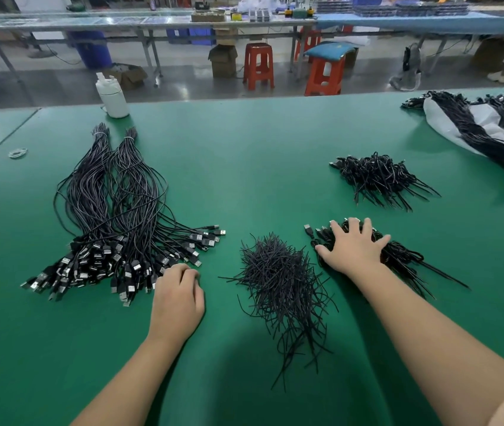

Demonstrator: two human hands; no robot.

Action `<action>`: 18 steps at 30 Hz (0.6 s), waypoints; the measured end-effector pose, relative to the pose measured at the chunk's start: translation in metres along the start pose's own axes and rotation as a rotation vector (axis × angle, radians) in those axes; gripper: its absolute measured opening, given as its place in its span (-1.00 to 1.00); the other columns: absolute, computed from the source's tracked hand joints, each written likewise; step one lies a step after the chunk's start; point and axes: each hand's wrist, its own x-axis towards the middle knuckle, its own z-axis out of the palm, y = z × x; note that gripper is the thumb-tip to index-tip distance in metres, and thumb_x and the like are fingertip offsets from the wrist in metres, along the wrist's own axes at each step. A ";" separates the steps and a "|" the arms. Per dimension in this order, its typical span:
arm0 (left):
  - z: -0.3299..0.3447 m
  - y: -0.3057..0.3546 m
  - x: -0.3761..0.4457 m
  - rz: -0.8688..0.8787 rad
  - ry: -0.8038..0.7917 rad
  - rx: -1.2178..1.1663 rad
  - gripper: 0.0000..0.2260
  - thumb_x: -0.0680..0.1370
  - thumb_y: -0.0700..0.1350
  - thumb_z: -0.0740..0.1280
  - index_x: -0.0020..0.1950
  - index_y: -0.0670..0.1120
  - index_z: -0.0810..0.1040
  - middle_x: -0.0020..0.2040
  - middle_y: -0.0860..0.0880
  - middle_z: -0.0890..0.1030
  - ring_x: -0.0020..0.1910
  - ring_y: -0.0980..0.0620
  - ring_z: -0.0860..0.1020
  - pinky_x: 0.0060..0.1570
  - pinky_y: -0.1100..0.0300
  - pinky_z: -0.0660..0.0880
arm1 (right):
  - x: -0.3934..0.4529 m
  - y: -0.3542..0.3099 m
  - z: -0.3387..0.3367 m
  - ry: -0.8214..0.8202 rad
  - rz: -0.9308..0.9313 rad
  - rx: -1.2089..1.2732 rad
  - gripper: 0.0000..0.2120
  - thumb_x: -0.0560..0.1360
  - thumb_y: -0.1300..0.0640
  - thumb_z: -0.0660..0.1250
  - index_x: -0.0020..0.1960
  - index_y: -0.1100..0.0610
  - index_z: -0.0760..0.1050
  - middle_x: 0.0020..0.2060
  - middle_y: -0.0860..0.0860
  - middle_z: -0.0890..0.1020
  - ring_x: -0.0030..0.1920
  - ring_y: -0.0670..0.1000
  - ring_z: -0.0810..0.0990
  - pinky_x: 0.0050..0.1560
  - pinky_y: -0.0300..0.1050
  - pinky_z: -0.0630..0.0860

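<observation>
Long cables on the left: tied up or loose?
Tied. Two bundles, each with a white band round its far end; the plug ends fan out near the left hand.

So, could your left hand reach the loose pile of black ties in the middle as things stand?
Probably yes. The left hand sits just beside the ties, with only bare green table between them; the right hand rests further off on the coiled cables.

A white bottle stands at the far edge of the green table. Rubber bands lie to the left, and red stools stand beyond.
</observation>
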 end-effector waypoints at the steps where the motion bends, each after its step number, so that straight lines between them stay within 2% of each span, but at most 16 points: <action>1: 0.000 0.000 0.000 0.001 0.004 -0.003 -0.86 0.44 -0.32 0.40 -0.01 -0.25 0.64 -0.02 -0.13 0.55 -0.03 -0.11 0.52 -0.02 0.00 0.47 | -0.001 -0.001 0.001 0.014 0.002 -0.002 -0.24 0.48 -0.42 0.12 0.57 -0.14 0.08 0.58 0.08 0.08 0.58 0.26 -0.10 0.38 0.58 0.01; 9: 0.000 -0.001 0.000 0.001 0.003 0.009 -0.88 0.44 -0.31 0.41 -0.04 -0.23 0.63 -0.04 -0.11 0.55 -0.06 -0.09 0.51 -0.04 0.04 0.44 | -0.005 0.017 0.006 0.069 0.114 0.039 -0.34 0.49 -0.29 0.20 0.53 -0.08 0.22 0.53 0.08 0.21 0.55 0.20 0.06 0.39 0.54 0.07; 18: 0.001 -0.001 0.000 0.004 -0.015 0.021 -0.90 0.42 -0.31 0.41 -0.08 -0.21 0.63 -0.07 -0.09 0.55 -0.11 -0.07 0.49 -0.09 0.07 0.45 | 0.000 0.046 0.002 0.062 0.202 0.051 -0.38 0.56 -0.24 0.19 0.55 -0.05 0.19 0.53 0.13 0.20 0.54 0.23 0.09 0.40 0.53 0.07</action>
